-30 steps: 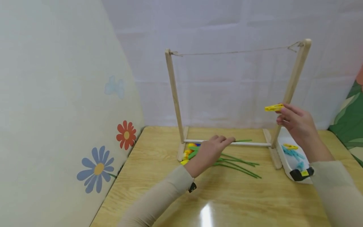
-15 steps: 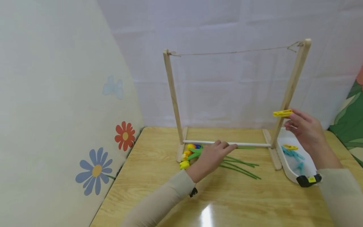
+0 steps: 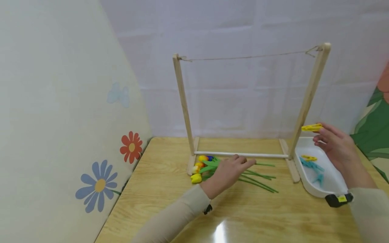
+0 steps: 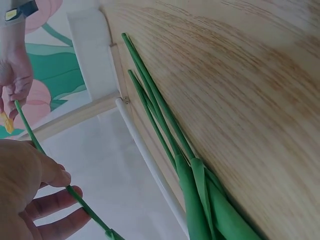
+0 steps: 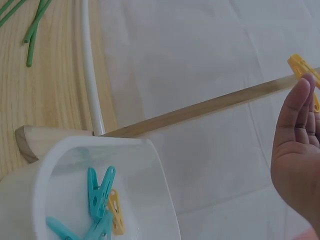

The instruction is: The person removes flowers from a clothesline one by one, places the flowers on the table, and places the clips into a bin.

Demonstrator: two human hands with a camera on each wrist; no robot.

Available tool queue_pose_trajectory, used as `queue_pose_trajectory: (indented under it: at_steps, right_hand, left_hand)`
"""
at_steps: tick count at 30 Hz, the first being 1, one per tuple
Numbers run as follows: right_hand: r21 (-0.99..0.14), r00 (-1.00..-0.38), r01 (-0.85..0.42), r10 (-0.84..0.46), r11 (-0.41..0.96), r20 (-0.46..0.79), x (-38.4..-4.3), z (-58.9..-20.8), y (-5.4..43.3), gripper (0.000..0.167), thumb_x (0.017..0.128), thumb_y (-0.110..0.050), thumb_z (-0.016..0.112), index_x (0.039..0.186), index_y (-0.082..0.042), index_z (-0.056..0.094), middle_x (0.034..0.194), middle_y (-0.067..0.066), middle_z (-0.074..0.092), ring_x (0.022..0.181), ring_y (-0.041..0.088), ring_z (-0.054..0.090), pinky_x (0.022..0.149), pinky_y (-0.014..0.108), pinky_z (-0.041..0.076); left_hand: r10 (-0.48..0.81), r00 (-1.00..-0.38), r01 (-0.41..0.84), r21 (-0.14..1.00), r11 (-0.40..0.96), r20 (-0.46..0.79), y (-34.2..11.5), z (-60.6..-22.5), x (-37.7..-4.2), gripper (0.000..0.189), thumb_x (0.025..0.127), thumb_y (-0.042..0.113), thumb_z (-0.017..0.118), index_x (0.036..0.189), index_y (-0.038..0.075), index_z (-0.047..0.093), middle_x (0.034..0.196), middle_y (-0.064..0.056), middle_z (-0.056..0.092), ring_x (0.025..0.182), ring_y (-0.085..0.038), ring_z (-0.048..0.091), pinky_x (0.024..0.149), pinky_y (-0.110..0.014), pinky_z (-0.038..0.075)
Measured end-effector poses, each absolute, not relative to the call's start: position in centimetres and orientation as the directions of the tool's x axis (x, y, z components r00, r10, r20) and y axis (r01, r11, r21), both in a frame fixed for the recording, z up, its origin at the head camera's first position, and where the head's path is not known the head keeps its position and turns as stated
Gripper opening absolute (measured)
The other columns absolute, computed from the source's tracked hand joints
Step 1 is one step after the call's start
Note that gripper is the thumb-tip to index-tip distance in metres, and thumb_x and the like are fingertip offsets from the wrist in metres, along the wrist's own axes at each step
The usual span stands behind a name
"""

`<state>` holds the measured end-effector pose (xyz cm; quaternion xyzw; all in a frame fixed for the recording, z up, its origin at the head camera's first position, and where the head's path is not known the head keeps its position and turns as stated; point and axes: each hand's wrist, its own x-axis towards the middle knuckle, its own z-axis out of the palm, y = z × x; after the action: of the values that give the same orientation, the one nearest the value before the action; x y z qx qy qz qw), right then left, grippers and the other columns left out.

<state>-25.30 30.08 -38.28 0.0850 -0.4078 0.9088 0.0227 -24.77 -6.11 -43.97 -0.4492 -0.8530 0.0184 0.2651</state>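
Observation:
My left hand (image 3: 229,172) pinches the green stem (image 4: 31,131) of an artificial tulip between thumb and fingers, holding it above the tabletop. Beneath and beside that hand lie several more tulips, their stems (image 3: 258,183) pointing right and their heads, among them a yellow one (image 3: 196,178), at the left. At the right, my right hand (image 3: 338,145) holds a yellow clothespin (image 3: 311,128) by one end, up in the air beside the frame's right post. The clothespin's far end (image 5: 298,63) also shows in the right wrist view. My left hand hides part of the tulips' leaves.
A wooden frame with a left post (image 3: 183,101) and right post (image 3: 310,98) bears a string (image 3: 237,58) on top and a white rod (image 3: 243,154) below. Right of it stands a white bin (image 3: 334,168) holding several clothespins, teal (image 5: 100,192) and yellow (image 5: 117,212).
My right hand has moved right and down with the yellow clothespin, coming nearer the bin. The left hand has shifted slightly down and toward me with the stem it pinches.

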Motion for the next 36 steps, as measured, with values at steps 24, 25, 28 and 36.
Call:
queue_pose_trajectory:
  at_steps: [24,25,28,36]
  right_hand:
    - [-0.813,-0.994,-0.079,-0.018,-0.577,0.109,-24.1,-41.5,33.2,0.028,0.103,-0.002,0.052,0.113,-0.013,0.076,0.101,0.001,0.075,0.079,0.018,0.070,0.072,0.026,0.059]
    - [-0.828,-0.994,-0.089,-0.005,-0.553,0.111,-24.0,-41.7,33.3,0.028,0.103,-0.003,0.053,0.112,-0.015,0.076,0.101,-0.001,0.075,0.080,0.017,0.070,0.072,0.025,0.059]
    - [-0.856,-0.992,-0.118,0.033,-0.503,0.118,-23.9,-42.3,33.6,0.027,0.103,-0.003,0.055,0.111,-0.017,0.076,0.099,-0.003,0.075,0.079,0.014,0.069,0.071,0.023,0.058]
    - [-0.890,-0.990,-0.138,0.076,-0.434,0.116,-23.3,-43.5,34.8,0.025,0.102,-0.004,0.056,0.110,-0.017,0.076,0.096,-0.005,0.073,0.078,0.013,0.069,0.068,0.022,0.058]
  left_hand:
    - [0.821,-0.471,0.703,-0.425,0.570,0.323,-5.1,-45.7,-24.2,0.049,0.098,0.003,0.064,0.137,0.030,0.057,0.106,0.006,0.067,0.085,-0.008,0.062,0.043,-0.014,0.036]
    - [0.823,-0.472,0.701,-0.431,0.568,0.317,-5.1,-45.7,-24.2,0.049,0.097,0.003,0.064,0.137,0.030,0.056,0.106,0.006,0.067,0.085,-0.009,0.061,0.043,-0.014,0.036]
    - [0.830,-0.465,0.699,-0.447,0.558,0.310,-5.1,-45.7,-24.1,0.051,0.096,0.001,0.064,0.137,0.030,0.056,0.106,0.006,0.067,0.084,-0.008,0.061,0.043,-0.014,0.035]
    - [0.840,-0.453,0.703,-0.461,0.542,0.297,-4.8,-46.5,-24.2,0.057,0.091,-0.005,0.064,0.134,0.030,0.055,0.101,0.007,0.065,0.079,-0.007,0.056,0.042,-0.013,0.033]
